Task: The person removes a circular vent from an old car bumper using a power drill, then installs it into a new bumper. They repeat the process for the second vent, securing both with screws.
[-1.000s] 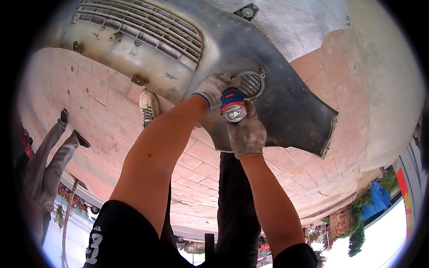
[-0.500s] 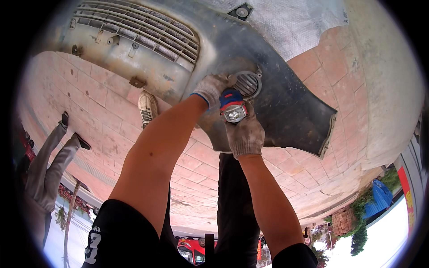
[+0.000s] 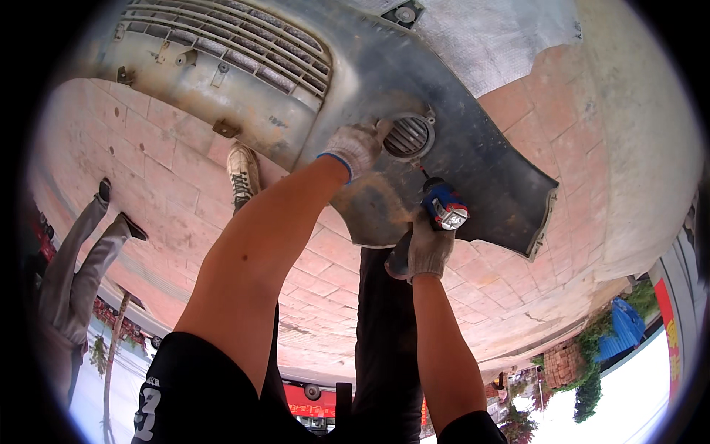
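A worn grey-black car bumper panel (image 3: 481, 174) lies in front of me, with a round slatted vent (image 3: 408, 137) set into it. My left hand (image 3: 355, 148), in a dirty knit glove, is closed with its fingertips at the vent's left rim. My gloved right hand (image 3: 429, 248) grips a blue and red cordless drill (image 3: 445, 203) by its handle. The thin bit slants toward a small tab at the vent's lower edge; whether it touches cannot be made out.
A long slatted grille (image 3: 244, 48) runs across the panel's far left part. Pale sheeting (image 3: 503, 44) lies beyond it on pink paving tiles (image 3: 185, 166). My shoe (image 3: 242, 170) is close to the panel's near edge. Another person's legs (image 3: 81, 259) stand at the left.
My right hand and the drill have moved right and nearer to me, off the vent's left side to below its lower edge. My left hand has stayed by the rim.
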Available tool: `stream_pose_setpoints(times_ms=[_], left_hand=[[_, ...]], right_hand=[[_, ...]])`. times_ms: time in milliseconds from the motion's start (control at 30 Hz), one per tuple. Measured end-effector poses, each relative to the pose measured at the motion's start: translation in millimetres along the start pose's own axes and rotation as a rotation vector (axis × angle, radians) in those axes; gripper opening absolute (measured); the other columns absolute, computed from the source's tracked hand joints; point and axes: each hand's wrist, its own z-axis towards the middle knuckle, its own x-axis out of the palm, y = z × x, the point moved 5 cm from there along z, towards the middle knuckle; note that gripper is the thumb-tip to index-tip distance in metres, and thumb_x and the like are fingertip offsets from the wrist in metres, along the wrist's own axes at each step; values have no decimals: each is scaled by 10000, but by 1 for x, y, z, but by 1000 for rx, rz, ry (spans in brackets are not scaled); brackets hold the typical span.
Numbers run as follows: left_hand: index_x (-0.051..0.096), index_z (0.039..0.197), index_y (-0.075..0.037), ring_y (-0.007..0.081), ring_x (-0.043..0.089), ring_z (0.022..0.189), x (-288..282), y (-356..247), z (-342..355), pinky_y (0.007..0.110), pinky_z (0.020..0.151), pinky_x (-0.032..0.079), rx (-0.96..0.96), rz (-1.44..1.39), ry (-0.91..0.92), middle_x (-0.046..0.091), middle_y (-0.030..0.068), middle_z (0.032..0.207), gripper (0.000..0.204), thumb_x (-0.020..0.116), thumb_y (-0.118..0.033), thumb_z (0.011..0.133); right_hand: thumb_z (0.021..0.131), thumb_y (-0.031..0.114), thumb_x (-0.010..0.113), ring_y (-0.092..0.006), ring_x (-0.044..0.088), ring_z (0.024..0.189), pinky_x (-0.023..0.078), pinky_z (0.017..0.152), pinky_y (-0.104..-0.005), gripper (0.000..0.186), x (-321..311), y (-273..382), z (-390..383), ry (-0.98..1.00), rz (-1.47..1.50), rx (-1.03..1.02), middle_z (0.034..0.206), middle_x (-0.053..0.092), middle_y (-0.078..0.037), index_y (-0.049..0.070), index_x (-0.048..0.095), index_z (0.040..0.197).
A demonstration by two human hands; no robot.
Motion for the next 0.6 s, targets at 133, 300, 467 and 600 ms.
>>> stream_pose_setpoints(times_ms=[133,300,467,600], left_hand=[[465,1358,-99,381,666,1095,-3,-1,3,468,925,542,16,14,20,633,220,1252,414,528,-135,951],[449,1395,-98,386,655,1124,1,2,3,467,957,528,-12,30,50,624,229,1263,427,502,-137,973],[445,1368,-99,382,653,1130,-2,0,2,458,955,529,-24,24,92,625,227,1263,388,490,-158,987],[445,1338,-109,374,659,1117,-4,-2,3,453,942,533,-7,14,52,644,204,1231,360,493,-157,985]], right_hand=[[903,162,702,-191,655,954,509,888,-366,348,4,5,4,-34,23,-50,1096,694,-71,34,626,1219],[908,153,691,-189,652,952,504,883,-360,346,7,15,-5,-52,-22,-1,1102,691,-80,24,630,1224],[907,151,696,-202,648,1010,494,915,-365,382,11,10,-7,-51,47,0,1151,683,-88,22,613,1257],[892,161,718,-196,647,991,496,911,-363,407,1,-20,15,-71,39,-107,1136,680,-81,13,607,1254]])
